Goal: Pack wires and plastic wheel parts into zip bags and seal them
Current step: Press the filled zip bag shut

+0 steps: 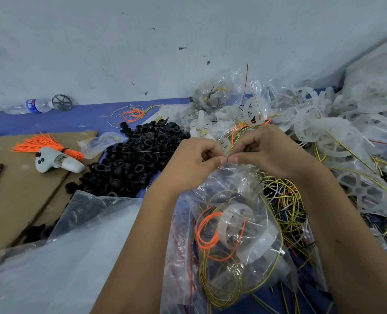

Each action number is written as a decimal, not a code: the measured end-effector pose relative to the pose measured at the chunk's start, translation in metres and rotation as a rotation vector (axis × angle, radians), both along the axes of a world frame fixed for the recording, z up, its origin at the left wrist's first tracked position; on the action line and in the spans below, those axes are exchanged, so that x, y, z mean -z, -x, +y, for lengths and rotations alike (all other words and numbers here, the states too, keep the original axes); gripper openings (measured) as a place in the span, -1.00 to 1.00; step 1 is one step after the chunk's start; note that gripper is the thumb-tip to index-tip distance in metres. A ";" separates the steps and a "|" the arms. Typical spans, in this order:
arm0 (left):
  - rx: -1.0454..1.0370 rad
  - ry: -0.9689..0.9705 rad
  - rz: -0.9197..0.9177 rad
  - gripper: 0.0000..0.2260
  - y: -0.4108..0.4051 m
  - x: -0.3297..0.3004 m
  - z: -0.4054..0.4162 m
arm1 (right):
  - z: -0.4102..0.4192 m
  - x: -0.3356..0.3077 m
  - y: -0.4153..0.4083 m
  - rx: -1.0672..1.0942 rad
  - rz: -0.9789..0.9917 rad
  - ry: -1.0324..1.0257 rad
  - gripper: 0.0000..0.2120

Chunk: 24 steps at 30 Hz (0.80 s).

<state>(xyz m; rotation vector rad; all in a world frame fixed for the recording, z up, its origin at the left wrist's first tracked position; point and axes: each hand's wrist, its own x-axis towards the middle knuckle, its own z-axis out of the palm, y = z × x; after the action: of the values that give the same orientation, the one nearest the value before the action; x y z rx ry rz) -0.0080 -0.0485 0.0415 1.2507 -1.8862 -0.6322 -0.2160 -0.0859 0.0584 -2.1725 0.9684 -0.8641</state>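
Note:
A clear zip bag [237, 227] hangs in front of me, holding a translucent white wheel part, coiled orange wire and yellow wire. My left hand [192, 162] and my right hand [267, 152] meet at its top edge, thumbs and fingertips pinching the zip strip side by side. Loose yellow and black wires [285, 200] lie under and to the right of the bag. A heap of translucent wheel parts [337, 132] fills the right side.
A pile of black plastic rings [138, 157] lies left of my hands. Cardboard [18, 191] carries a white controller [56, 163], an orange wire bundle [45, 143] and a pen. Packed bags [212, 94] rest against the wall. A large plastic sheet [63, 257] covers the near left. A water bottle [32, 106] lies far left.

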 end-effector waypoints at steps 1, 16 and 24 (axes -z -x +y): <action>0.012 -0.002 0.016 -0.95 -0.002 0.000 0.000 | 0.000 0.000 0.000 -0.003 -0.023 -0.005 -0.95; 0.005 -0.099 0.017 -0.95 -0.022 0.005 0.000 | -0.002 0.004 0.005 0.032 -0.021 -0.022 -0.98; 0.041 -0.117 0.080 -0.92 -0.025 0.005 -0.002 | -0.003 0.006 0.007 0.048 -0.086 -0.021 -0.98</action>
<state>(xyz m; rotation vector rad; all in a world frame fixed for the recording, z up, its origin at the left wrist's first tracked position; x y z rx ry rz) 0.0170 -0.0504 0.0361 1.2442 -1.8352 -0.8128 -0.2233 -0.0892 0.0528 -2.0844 0.9860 -0.9578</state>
